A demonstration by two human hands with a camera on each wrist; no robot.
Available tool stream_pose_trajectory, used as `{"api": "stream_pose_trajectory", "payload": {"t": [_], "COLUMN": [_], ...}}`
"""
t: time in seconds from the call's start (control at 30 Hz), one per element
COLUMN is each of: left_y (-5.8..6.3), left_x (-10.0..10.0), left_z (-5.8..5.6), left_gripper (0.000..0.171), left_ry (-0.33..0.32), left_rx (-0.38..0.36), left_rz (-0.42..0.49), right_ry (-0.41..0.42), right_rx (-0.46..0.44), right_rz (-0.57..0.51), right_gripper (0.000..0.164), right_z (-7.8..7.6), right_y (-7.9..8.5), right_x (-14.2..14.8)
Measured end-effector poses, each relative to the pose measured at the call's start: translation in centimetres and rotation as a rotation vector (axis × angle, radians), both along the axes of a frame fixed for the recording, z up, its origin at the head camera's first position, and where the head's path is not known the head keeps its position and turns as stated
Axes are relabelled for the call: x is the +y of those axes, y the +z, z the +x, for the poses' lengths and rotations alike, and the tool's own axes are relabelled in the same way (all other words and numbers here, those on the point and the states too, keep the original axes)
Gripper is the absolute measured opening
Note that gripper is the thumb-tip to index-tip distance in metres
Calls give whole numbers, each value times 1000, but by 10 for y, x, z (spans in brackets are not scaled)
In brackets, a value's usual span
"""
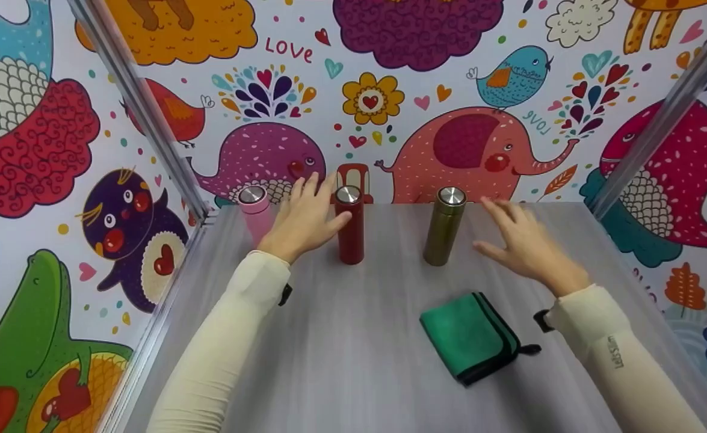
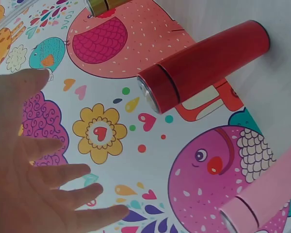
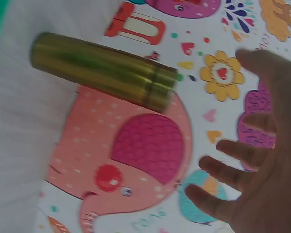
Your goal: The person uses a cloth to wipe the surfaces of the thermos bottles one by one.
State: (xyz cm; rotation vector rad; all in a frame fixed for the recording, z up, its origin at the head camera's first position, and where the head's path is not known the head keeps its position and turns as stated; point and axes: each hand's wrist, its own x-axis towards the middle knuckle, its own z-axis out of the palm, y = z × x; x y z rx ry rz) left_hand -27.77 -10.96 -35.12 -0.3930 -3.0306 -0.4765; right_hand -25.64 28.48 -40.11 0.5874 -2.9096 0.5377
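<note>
My left hand point(image 1: 307, 222) hovers between a pink thermos flask point(image 1: 257, 210) and a red thermos flask point(image 1: 350, 234), fingers spread and holding nothing. In the head view its thumb overlaps the red flask's upper part. The left wrist view shows the red flask point(image 2: 208, 65) and pink flask point(image 2: 266, 199) apart from the spread fingers. To the right, an olive-green thermos flask point(image 1: 443, 228) stands upright with a shiny steel lid. My right hand point(image 1: 524, 246) is held beside it, fingers apart and empty. In the right wrist view a gap separates this hand point(image 3: 252, 160) from the green flask point(image 3: 102, 70).
A folded green cloth point(image 1: 467, 337) with black edging and a small loop lies on the grey table point(image 1: 341, 361), nearer than the flasks. Walls printed with cartoon animals point(image 1: 455, 156) rise behind and at both sides, with metal corner posts point(image 1: 148, 114).
</note>
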Motion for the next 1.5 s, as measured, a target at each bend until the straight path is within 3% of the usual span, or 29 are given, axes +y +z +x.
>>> {"api": "stream_pose_trajectory", "payload": {"t": [0.27, 0.53, 0.63, 0.77, 1.07, 1.3, 1.5], "left_y": [-10, -25, -30, -35, -52, -59, -60], "left_x": [-8, -17, -21, -26, -36, -39, -38], "left_z": [3, 5, 4, 2, -2, -7, -12], "left_gripper": [81, 82, 84, 86, 86, 84, 83], "left_ry": [1, 34, 53, 73, 135, 167, 157], "left_rx": [-7, -17, -17, -20, -77, -60, -44], "left_rz": [0, 20, 38, 61, 114, 129, 126], "right_ry": [56, 135, 163, 128, 101, 103, 69], "right_rx": [-106, -208, -302, -364, -303, -255, -201], "right_rz": [-38, 31, 49, 90, 203, 182, 118], "right_gripper": [84, 67, 71, 85, 80, 60, 44], "right_z": [18, 39, 46, 55, 56, 59, 65], "right_y": [-67, -124, -143, -164, -170, -174, -174], "right_x": [1, -8, -10, -10, -32, -39, -33]}}
